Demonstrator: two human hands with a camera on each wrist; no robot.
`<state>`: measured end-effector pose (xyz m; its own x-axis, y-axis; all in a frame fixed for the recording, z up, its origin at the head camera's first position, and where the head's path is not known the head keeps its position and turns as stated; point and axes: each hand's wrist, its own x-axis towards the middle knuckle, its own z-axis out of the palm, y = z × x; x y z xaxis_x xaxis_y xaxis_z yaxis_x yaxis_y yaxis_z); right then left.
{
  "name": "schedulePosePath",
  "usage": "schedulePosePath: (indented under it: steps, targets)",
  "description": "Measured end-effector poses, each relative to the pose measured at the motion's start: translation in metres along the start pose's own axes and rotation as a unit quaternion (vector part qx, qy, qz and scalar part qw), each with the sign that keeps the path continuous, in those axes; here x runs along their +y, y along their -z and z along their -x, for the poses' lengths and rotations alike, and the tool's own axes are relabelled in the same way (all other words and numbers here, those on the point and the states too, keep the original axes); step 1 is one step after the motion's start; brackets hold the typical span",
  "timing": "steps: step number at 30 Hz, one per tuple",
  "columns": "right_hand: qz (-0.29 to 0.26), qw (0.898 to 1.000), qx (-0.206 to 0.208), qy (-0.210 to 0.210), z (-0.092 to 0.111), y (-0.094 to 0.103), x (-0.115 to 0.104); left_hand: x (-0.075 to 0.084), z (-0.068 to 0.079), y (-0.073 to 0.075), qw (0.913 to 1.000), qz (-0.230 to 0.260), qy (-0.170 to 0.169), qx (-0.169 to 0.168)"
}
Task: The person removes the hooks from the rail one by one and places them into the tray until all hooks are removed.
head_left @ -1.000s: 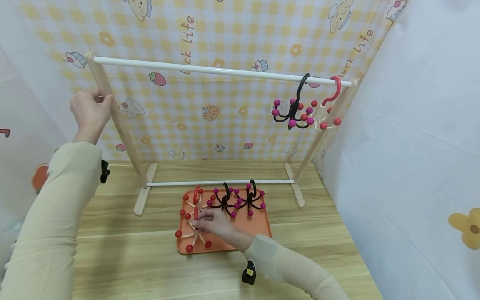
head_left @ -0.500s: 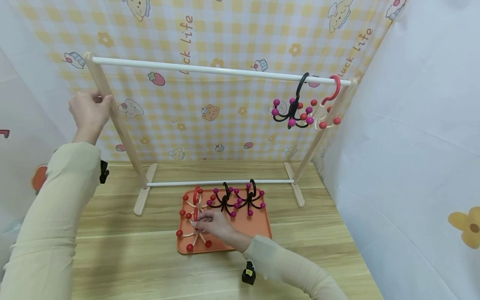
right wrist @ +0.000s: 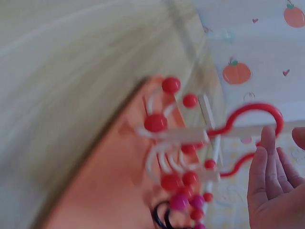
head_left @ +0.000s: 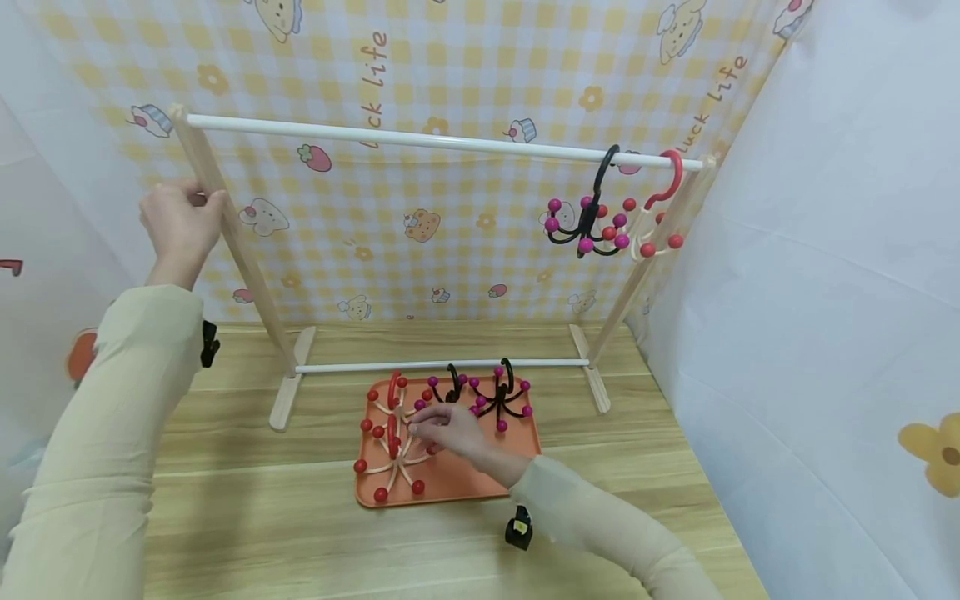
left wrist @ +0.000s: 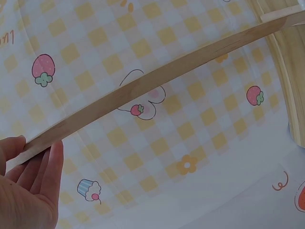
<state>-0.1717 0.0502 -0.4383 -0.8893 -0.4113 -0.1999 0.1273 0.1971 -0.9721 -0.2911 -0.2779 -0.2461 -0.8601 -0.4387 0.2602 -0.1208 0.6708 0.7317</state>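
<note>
My left hand (head_left: 182,221) grips the left wooden post (head_left: 251,271) of a hanging rack; in the left wrist view its fingers (left wrist: 56,164) and thumb wrap the post (left wrist: 143,88). My right hand (head_left: 457,432) hovers over the orange tray (head_left: 495,471), fingers loose, holding nothing. Just left of it stands the front hanger (head_left: 392,437), with a red hook and cream, red-tipped prongs. In the right wrist view, thumb and fingers are spread apart near that red hook (right wrist: 255,106). Another red-hooked hanger (head_left: 393,392) and two black hangers (head_left: 501,396) with magenta tips sit behind, one partly hidden by the hand.
On the rack's white top rod (head_left: 435,142) hang a black hanger (head_left: 588,218) and a red-hooked hanger (head_left: 677,177), both toward the right end. A lower white rod (head_left: 360,367) runs behind the tray. Printed cloth (head_left: 450,217) closes off the back; white sheeting flanks the sides.
The right hand has let go of the front red-hooked hanger and shifted right and slightly back, overlapping one black hanger. The left hand has stayed on the post.
</note>
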Motion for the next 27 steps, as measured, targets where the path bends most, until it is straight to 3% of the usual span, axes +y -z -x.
schedulePosePath:
  steps: [5, 12, 18, 27]
  targets:
    - [0.047, 0.999, -0.01, 0.018, 0.009, 0.031, -0.032, 0.0, -0.001, 0.0, 1.0, 0.002, -0.002, 0.001]
    - [0.103, 0.994, 0.016, 0.03, 0.013, 0.068, -0.07, 0.0, 0.0, 0.0, 1.0, 0.001, -0.004, -0.001]
    - [0.097, 0.994, 0.029, 0.049, 0.001, 0.101, -0.087, 0.0, 0.0, 0.0, 1.0, 0.002, -0.002, -0.003]
    - [0.097, 0.986, 0.107, 0.084, -0.006, 0.14, -0.133, 0.001, 0.001, 0.0, 1.0, 0.0, -0.002, -0.005]
